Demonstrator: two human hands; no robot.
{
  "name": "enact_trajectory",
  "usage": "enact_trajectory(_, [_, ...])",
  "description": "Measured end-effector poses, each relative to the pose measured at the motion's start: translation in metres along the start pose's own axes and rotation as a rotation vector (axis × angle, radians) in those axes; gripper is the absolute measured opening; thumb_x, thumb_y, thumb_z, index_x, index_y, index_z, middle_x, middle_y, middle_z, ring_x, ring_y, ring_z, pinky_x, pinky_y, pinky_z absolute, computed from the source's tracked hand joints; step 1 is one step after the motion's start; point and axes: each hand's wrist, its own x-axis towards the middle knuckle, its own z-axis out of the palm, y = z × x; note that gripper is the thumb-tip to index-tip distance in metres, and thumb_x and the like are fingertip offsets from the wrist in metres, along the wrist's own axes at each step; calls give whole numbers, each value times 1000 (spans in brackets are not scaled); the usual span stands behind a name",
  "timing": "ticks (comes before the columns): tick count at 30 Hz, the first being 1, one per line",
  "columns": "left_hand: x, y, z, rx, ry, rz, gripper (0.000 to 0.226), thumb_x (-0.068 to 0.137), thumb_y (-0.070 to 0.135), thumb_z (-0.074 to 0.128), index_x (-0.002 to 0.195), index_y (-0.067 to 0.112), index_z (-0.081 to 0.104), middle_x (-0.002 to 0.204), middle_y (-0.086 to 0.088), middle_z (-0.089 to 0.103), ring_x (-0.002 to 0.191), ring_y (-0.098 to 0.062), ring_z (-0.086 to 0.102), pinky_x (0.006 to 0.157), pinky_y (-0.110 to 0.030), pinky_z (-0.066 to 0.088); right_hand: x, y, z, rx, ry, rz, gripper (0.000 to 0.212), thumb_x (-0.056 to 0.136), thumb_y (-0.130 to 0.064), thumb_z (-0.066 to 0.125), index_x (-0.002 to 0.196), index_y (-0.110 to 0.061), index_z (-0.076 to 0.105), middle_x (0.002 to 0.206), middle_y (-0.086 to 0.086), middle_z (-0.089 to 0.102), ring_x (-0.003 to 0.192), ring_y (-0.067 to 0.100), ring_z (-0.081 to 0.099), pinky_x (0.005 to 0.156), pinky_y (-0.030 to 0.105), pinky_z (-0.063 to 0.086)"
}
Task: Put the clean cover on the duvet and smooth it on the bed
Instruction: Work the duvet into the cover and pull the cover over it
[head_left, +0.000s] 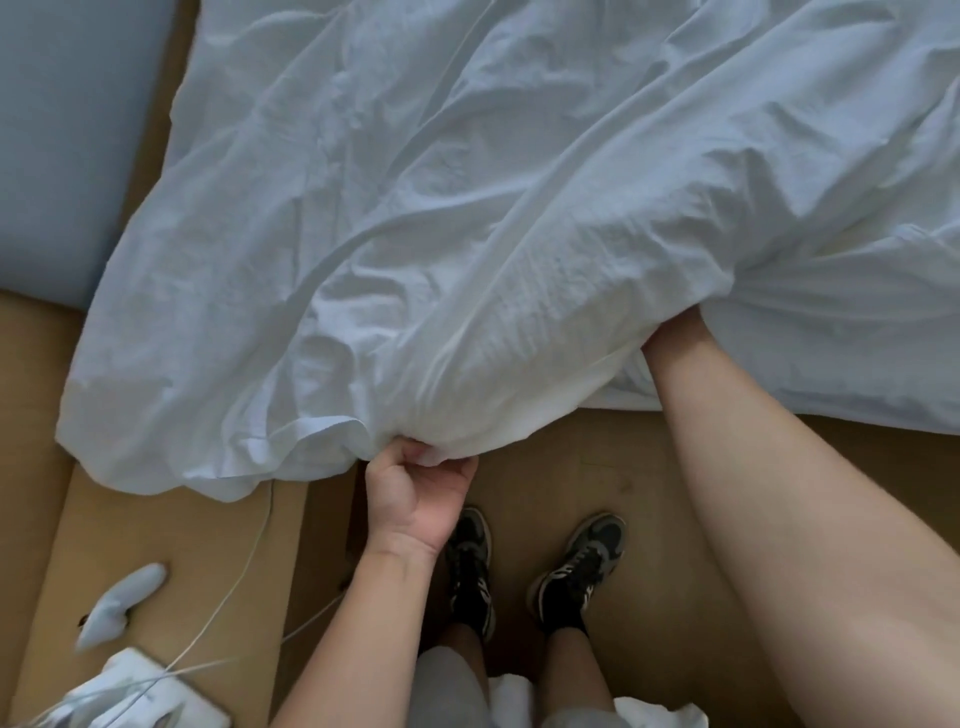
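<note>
Head view looks straight down at a pale blue cover (467, 208) spread wide and heavily creased, running from the near centre to the far right. Its near left corner spills onto the brown floor (597, 467). The left hand (421, 483) is closed on the cover's near hem, pinching a bunch of fabric and holding the opening up. Just right of that grip, white duvet (498, 415) shows inside the mouth of the cover. The right forearm (753, 467) runs in through the opening. The right hand is buried under the fabric, so I cannot tell whether it is open or closed or holds anything.

The duvet looks only partly seated, judging by the slack, empty-looking cloth on the near left.

What could go wrong from here:
- The hidden hand may lose the duvet corner, or push it toward the wrong corner of the cover. The filling would then bunch in the middle.
- The pinch on the hem takes in little fabric, so a hard tug could pull it free and let the opening drop shut.
- A white cable (249, 561) lies on the floor under the hanging corner, just left of the shoes (467, 561). Dragged fabric or a sideways step could snag it.
- The trailing corner touches the floor and may pick up dirt.
</note>
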Motion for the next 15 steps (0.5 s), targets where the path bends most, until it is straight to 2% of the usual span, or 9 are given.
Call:
enact_trajectory(2, [-6, -4, 8, 211, 45, -95, 37, 85, 11, 51, 118, 16, 66, 114, -13, 68, 105, -34, 64, 95, -50, 52, -12, 8, -8, 30, 98, -11, 29, 111, -35, 29, 113, -18, 53, 110, -1, 58, 96, 15, 59, 85, 26, 53])
enact_trajectory(4, [-15, 0, 27, 758, 71, -247, 36, 97, 33, 48, 116, 7, 66, 104, -18, 71, 89, -33, 67, 84, -45, 58, -40, 23, -35, 136, 224, 11, 31, 110, -33, 31, 111, -18, 58, 118, 4, 64, 103, 23, 62, 99, 33, 49])
enact_trajectory(6, [-20, 14, 58, 1391, 35, -334, 46, 101, 40, 46, 101, 0, 69, 87, -17, 75, 73, -30, 68, 65, -35, 57, -58, 36, -66, 91, 371, -13, 28, 107, -28, 41, 109, -15, 66, 118, 8, 69, 99, 27, 68, 86, 36, 55])
enact_trajectory(7, [-24, 18, 77, 1643, 7, -298, 42, 99, 37, 50, 92, 1, 71, 77, -13, 76, 66, -26, 67, 60, -32, 54, -63, 38, -77, 81, 415, -15, 28, 106, -25, 43, 110, -14, 68, 115, 9, 72, 96, 29, 69, 78, 35, 55])
enact_trajectory(9, [-20, 16, 121, 1934, -114, 20, 33, 95, 36, 60, 82, 8, 72, 69, -3, 74, 62, -17, 69, 63, -33, 57, -65, 29, -82, 89, 389, -47, 28, 104, -20, 44, 111, -14, 71, 104, 7, 73, 94, 32, 70, 75, 35, 56])
enact_trajectory(10, [-12, 8, 142, 1956, -184, 196, 31, 93, 42, 63, 86, 13, 71, 75, 1, 75, 69, -15, 70, 71, -35, 59, -66, 21, -74, 78, 331, -87, 26, 103, -21, 47, 110, -15, 72, 103, 7, 73, 95, 32, 71, 77, 37, 57])
enact_trajectory(12, [16, -20, 178, 2055, -314, 414, 48, 86, 60, 65, 117, 23, 64, 113, 2, 67, 101, -17, 65, 88, -41, 55, -62, 6, -57, 49, 220, -123, 27, 103, -32, 51, 110, -16, 72, 104, 6, 74, 88, 25, 74, 73, 38, 60])
enact_trajectory(13, [36, -37, 189, 2159, -386, 425, 65, 83, 66, 65, 133, 27, 53, 131, -1, 56, 117, -22, 57, 97, -43, 50, -57, -2, -52, 61, 167, -110, 33, 103, -40, 49, 111, -18, 71, 105, 6, 75, 84, 23, 75, 69, 36, 60])
enact_trajectory(15, [81, -70, 193, 2316, -464, 308, 75, 83, 66, 66, 144, 27, 44, 142, -6, 48, 127, -30, 49, 100, -44, 46, -45, -22, -49, 191, 74, -70, 55, 98, -65, 40, 119, -23, 70, 116, 8, 73, 99, 29, 73, 79, 41, 60])
